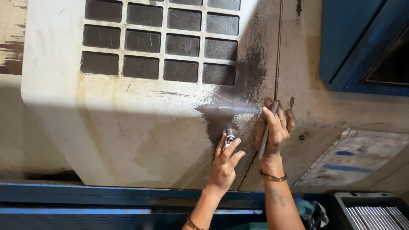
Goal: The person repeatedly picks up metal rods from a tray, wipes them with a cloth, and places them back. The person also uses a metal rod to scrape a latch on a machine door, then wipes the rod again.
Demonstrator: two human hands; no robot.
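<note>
The pale, scuffed machine panel point(128, 127) carries everything: a grid of dark square windows point(162, 38) at its top, a dark grimy smear point(238, 98) beside a vertical seam point(277, 51), and a faded printed sheet point(353, 157) stuck at lower right.

Light: bright daylight falls across the upper frame, on the pale panel point(128, 102).
Shadow: the lower half sits dim, under a soft diagonal edge.
Blur: slight smear around the hands; edges sharp elsewhere.
</note>
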